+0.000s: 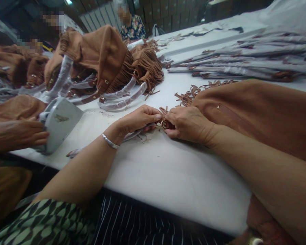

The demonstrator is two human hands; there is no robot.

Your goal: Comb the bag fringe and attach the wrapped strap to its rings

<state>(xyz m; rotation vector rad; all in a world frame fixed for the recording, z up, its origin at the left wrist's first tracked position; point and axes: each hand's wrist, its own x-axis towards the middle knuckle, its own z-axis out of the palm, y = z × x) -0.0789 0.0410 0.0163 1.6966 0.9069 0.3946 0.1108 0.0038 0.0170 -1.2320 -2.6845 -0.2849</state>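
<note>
My left hand [142,119] and my right hand [187,123] meet over the white table [173,170]. Between their fingertips is a gold-coloured metal ring [164,124], pressed against the right fingers. The left thumb and forefinger pinch what looks like a brown strap end beside that ring. A few thin brown strips stick up behind the fingertips. Some plastic-wrapped strap lies under the left palm, partly hidden. To the right a tan suede bag [255,109] lies on its side, touching or close behind the right hand, with leather fringe [191,95] at its far edge.
Several brown fringed bags [102,58] with plastic-wrapped handles are heaped at the back left. Flat wrapped straps [244,63] are stacked at the back right. At the left, another person's hand [20,134] is at a grey device [61,119]. A person [134,29] sits beyond the table.
</note>
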